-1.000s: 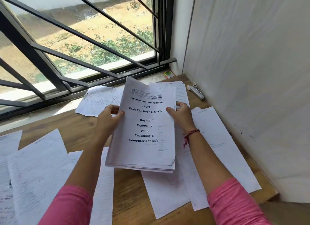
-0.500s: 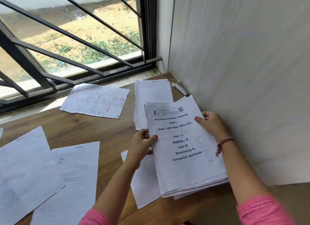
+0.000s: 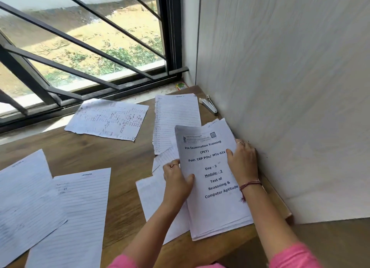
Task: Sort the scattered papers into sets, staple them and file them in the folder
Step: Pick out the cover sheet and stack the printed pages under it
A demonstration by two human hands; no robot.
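Printed stack [image 3: 216, 197] is lying on the table [image 3: 124, 161], against the wall [image 3: 290, 107], overlapping loose sheets. Left hand [image 3: 177, 180] is pinching the stack's left edge, thumb on top, fingers curled under. Right hand [image 3: 243, 160] is gripping its right edge, thumb on the cover. Lined sheet [image 3: 177, 115] is lying just behind the stack; stapler [image 3: 209, 105] is sitting beyond it by the wall. Scribbled sheet [image 3: 108, 118] is lying well left of the stack, near the window [image 3: 80, 43]. More sheets [image 3: 76, 207] are spreading far left.
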